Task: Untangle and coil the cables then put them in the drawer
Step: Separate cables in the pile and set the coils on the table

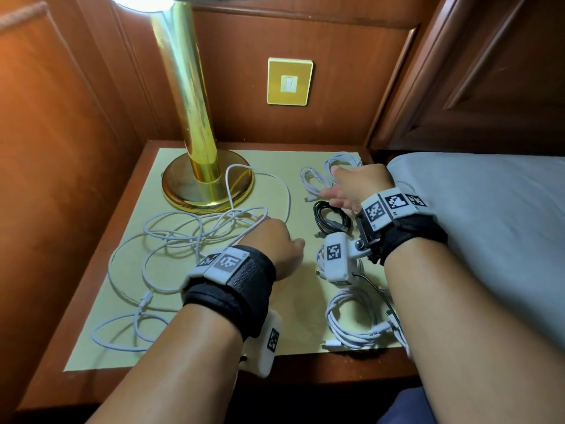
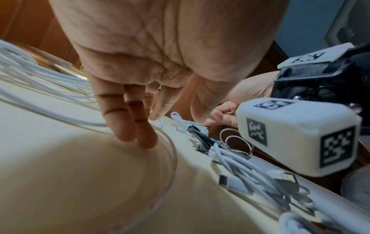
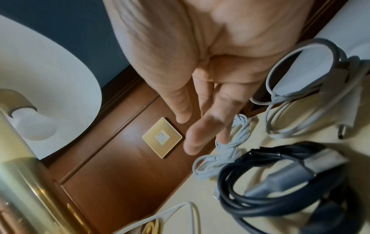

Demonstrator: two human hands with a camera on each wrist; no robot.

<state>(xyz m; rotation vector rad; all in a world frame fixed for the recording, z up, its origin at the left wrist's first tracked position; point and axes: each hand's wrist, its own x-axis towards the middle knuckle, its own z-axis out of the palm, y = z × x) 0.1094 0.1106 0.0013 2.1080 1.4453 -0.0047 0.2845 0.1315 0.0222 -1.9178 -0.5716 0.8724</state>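
A long white cable (image 1: 189,237) lies tangled in loose loops on the left of the cream mat (image 1: 101,359). My left hand (image 1: 275,240) reaches down into it, and its straight fingers (image 2: 140,134) touch the mat and a strand of the cable. Along the right side lie coiled cables: two white coils (image 1: 315,179) at the back, a black coil (image 1: 331,218), and more white coils (image 1: 357,325) near the front. My right hand (image 1: 345,191) hovers with spread, straight fingers (image 3: 192,142) over the small white coil (image 3: 226,142), holding nothing. No drawer is in view.
A brass lamp (image 1: 195,117) stands on its round base (image 1: 208,185) at the back left of the nightstand. Wood panelling with a gold wall switch (image 1: 289,81) closes the back and left. A bed with a grey sheet (image 1: 489,224) borders the right.
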